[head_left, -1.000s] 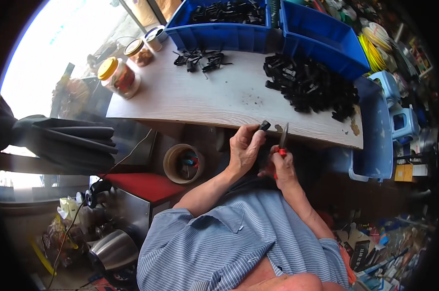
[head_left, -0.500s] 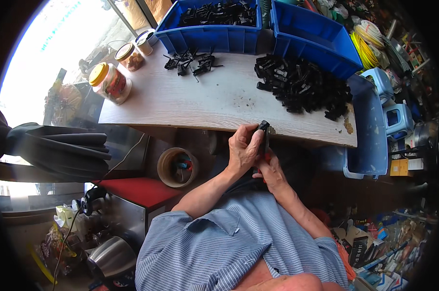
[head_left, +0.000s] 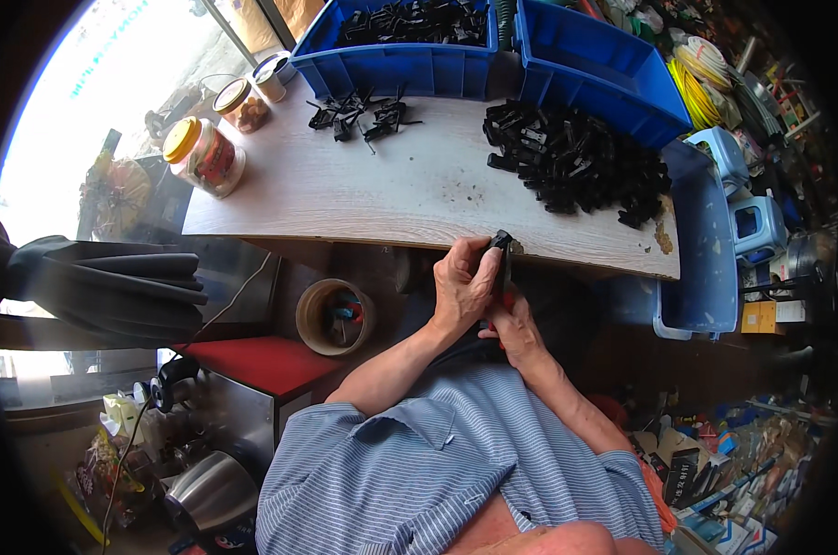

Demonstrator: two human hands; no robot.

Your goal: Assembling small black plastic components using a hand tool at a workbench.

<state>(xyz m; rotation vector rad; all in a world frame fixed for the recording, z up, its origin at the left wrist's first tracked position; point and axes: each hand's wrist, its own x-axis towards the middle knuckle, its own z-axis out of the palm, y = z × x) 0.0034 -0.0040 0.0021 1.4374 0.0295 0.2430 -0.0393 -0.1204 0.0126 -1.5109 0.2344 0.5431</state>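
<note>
My left hand (head_left: 465, 282) is closed on a small black plastic part (head_left: 501, 241), held upright by the table's near edge. Just below it, my right hand (head_left: 521, 338) wraps round a red-handled hand tool (head_left: 509, 298); its head is hidden behind the fingers and the part, so I cannot tell its kind. On the table (head_left: 345, 199), a large heap of similar black parts (head_left: 581, 171) lies to the right. A smaller group of black parts with thin projecting pieces (head_left: 382, 118) lies at the back left.
A blue crate (head_left: 396, 74) filled with black parts stands at the back, beside a second blue crate (head_left: 613, 106). Jars (head_left: 204, 162) line the left edge. Below the table is a round bucket (head_left: 336, 340); a long blue bin (head_left: 701, 268) stands right.
The view has shifted very slightly. Both hands keep their hold on the black part and the red-handled tool, with almost no movement.
</note>
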